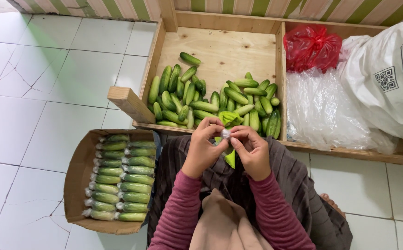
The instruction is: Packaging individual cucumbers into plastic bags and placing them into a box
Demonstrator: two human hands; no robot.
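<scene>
My left hand (203, 148) and my right hand (252, 150) meet in front of me, both pinching the twisted clear plastic end (226, 134) of a wrapped cucumber. A green strip (229, 118) sticks up above the fingers and another green piece (230, 159) hangs below them. Most of the held cucumber is hidden behind my hands. Just beyond lies a pile of loose cucumbers (210, 99) in a wooden crate (220, 46).
A cardboard box (74, 180) at my left holds two rows of plastic-wrapped cucumbers (120, 178). In the crate's right compartment lie clear plastic bags (324, 111), a red bag (311, 46) and a large white sack (386, 76). White floor tiles surround everything.
</scene>
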